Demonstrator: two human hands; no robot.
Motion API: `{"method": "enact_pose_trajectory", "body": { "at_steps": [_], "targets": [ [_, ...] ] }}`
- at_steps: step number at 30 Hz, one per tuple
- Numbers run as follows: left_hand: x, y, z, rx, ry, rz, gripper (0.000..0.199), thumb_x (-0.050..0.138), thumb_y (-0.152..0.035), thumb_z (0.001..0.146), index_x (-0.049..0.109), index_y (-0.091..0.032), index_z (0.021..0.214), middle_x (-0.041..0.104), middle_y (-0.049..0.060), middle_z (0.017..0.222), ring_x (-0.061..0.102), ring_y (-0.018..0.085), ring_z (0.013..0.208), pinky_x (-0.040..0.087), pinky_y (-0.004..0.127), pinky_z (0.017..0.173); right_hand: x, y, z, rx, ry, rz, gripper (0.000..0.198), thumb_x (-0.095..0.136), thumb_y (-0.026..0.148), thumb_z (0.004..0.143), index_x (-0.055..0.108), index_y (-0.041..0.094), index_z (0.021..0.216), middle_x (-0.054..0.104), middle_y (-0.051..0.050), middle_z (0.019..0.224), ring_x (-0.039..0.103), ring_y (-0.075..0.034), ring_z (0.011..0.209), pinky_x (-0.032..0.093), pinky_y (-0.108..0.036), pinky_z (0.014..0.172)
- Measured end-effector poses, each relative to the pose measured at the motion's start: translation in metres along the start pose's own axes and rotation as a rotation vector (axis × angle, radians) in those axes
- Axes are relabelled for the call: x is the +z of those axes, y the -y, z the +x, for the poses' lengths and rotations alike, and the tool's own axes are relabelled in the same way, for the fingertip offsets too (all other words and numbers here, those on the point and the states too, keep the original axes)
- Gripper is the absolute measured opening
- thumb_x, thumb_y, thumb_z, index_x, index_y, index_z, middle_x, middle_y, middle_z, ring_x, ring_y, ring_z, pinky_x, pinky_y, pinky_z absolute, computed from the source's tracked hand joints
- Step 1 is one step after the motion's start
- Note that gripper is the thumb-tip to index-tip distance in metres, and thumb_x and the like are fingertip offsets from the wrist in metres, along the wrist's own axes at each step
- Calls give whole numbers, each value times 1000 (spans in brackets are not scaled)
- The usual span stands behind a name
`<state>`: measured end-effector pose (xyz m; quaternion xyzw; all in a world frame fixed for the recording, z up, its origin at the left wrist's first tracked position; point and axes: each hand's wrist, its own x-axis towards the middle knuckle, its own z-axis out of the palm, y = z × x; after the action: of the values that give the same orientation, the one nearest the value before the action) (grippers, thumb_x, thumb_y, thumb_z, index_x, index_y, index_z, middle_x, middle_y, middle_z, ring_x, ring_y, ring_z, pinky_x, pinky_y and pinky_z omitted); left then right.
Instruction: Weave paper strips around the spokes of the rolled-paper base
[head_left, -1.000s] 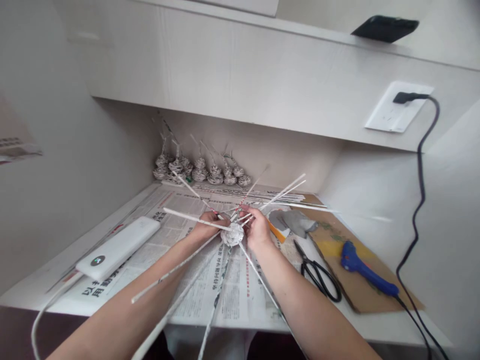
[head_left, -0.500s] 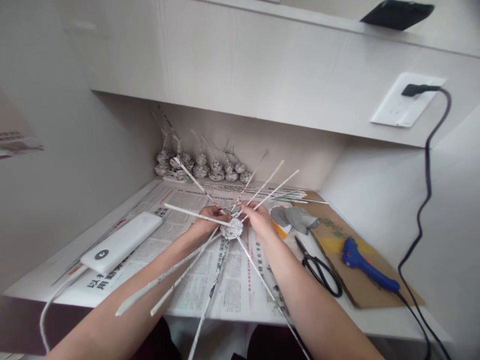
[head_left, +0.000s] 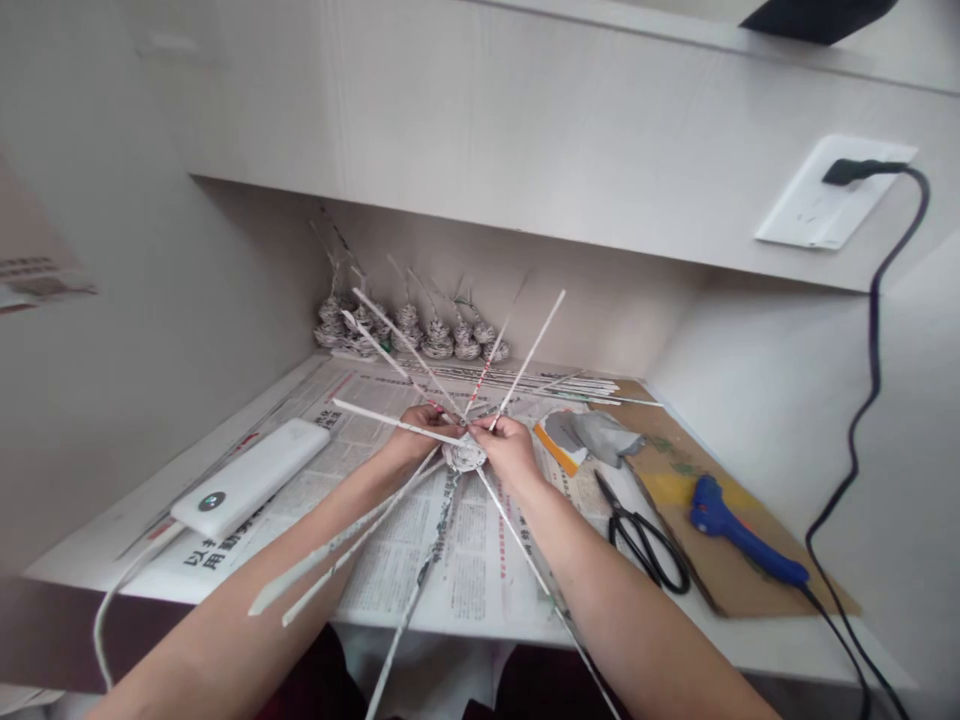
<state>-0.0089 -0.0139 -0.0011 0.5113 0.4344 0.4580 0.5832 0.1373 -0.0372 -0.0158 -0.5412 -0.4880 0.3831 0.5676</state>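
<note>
Having swung across from the upper right, one paper strip (head_left: 390,331) is now pointing toward the upper left of the frame. Near the centre, a small woven piece (head_left: 465,457) is showing a pale, rounded, coiled face, flecked with grey. Stiff rolled strips are radiating from it on several sides; most are looking off-white, while one above is bearing red bands and one below is carrying dark print. At the piece's left edge, the left hand (head_left: 417,437) is pinching its thumb and fingers on the strips. Opposite, the right hand (head_left: 511,447) is closing its fingertips by the upper right edge, though what exactly they are gripping is hard to tell. Newspaper (head_left: 472,575) is lying below; black scissors (head_left: 619,514) and a blue glue gun (head_left: 754,545) are resting at lower right.
</note>
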Motion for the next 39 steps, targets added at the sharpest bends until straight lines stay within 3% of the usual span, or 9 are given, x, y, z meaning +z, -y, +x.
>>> {"method": "enact_pose_trajectory", "body": {
  "at_steps": [4,6,12,15,22,29,35,39],
  "targets": [
    [-3,-3,-1,0,-29,6,32,81,-27,47,62,-14,68,65,0,61,58,14,53,45,25,55,-2,11,-4,230,56,193,27,75,38,58,66,18,75,66,0,62,62,-18,56,51,-31,53],
    [-5,-2,0,-10,-43,27,29,80,-26,48,62,-14,67,65,1,60,57,14,52,44,25,54,-2,13,-5,267,64,194,26,75,36,57,65,19,74,65,1,61,61,-18,54,50,-30,50],
    [-11,0,3,39,29,170,17,77,-25,52,64,-17,60,63,1,56,56,15,53,40,25,53,1,0,-3,45,7,2,19,69,35,62,69,18,71,66,0,59,59,-16,53,47,-27,53],
    [-14,2,5,57,34,193,19,78,-26,51,65,-18,63,63,0,57,55,14,54,40,25,54,2,-1,-3,37,-10,8,20,70,35,60,69,18,71,69,-1,62,61,-16,58,48,-27,57],
    [-15,0,2,-57,134,50,27,78,-24,49,68,-14,72,66,2,66,57,14,59,42,25,56,1,8,-3,303,31,238,35,84,31,47,61,19,70,64,3,55,58,-16,49,46,-27,46],
    [-13,-8,-2,-61,139,52,25,78,-22,46,67,-12,65,65,3,63,57,14,57,41,25,54,-4,13,0,469,201,412,32,85,20,50,61,17,71,67,0,60,61,-16,52,50,-28,48],
    [-12,-1,2,-25,55,50,27,79,-22,44,69,-12,67,67,4,64,59,16,57,44,27,56,-1,14,-5,401,148,335,26,82,26,53,65,17,71,67,0,61,62,-17,52,52,-29,48],
    [-12,6,4,-14,38,8,27,79,-23,46,69,-12,67,66,4,63,59,16,56,44,28,55,4,11,-9,254,79,215,24,77,35,57,65,18,68,68,-1,61,61,-17,51,48,-27,45]
  ]
}}
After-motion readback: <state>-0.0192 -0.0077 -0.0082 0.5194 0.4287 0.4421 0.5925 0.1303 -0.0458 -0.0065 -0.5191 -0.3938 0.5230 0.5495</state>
